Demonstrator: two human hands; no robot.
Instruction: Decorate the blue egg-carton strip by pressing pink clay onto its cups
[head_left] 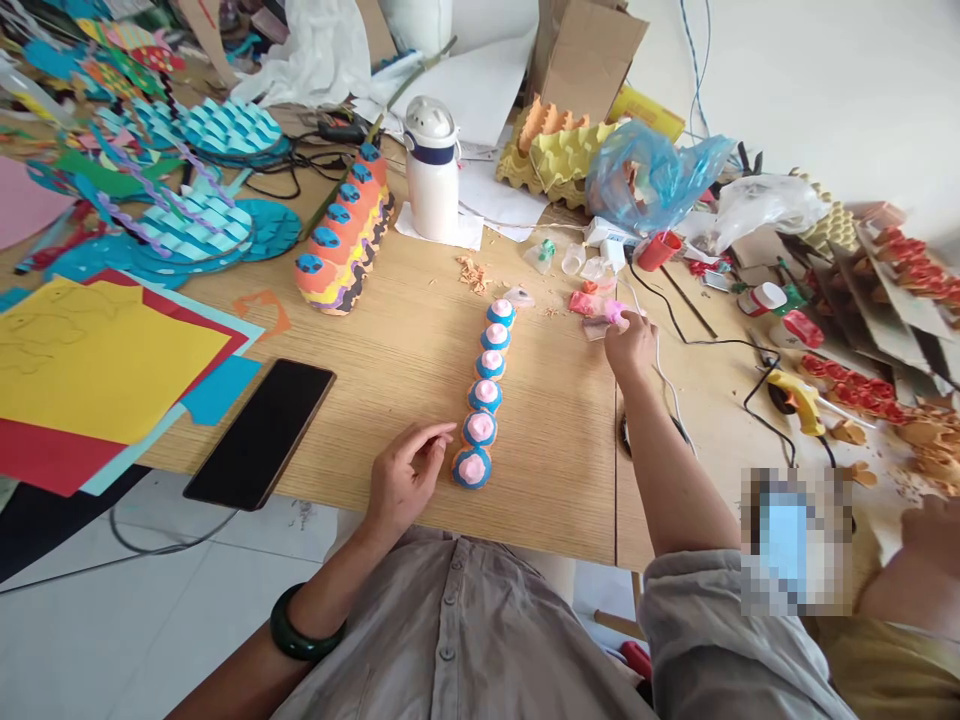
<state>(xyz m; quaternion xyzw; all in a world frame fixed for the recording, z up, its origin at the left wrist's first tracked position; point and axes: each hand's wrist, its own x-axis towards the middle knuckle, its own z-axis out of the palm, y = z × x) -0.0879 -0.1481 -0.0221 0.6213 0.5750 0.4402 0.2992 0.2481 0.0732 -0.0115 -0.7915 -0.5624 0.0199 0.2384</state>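
- Nearest, a dark green bangle (306, 625) circles the person's left wrist, below a rolled grey sleeve on the other arm.
- The left hand (409, 472) is loosely curled, thumb near the fingers, with nothing visible in its grasp; its fingertips are just beside the egg-carton strip.
- That egg-carton strip (486, 396) runs away from the person down the middle of the wooden table (555, 460): six orange cups in a row, each topped with blue and a pink dab.
- To the left lies a black smartphone (261, 432), screen up, near stacked sheets of coloured paper (112, 360).
- Rightward, a yellow glue gun (801, 402) lies near another person's hand (930, 540).
- The right hand (631, 348) reaches farther out, fingers bent and pointing down at a bright pink lump (613, 312); whether they grip it, I cannot tell.
- Beyond the strip are orange shavings (472, 272), a painted egg-carton caterpillar (345, 235) and a white bottle (433, 185).
- Farthest back, yellow egg trays (559, 160) sit beside a blue plastic bag (649, 175), before a cardboard box (589, 65).
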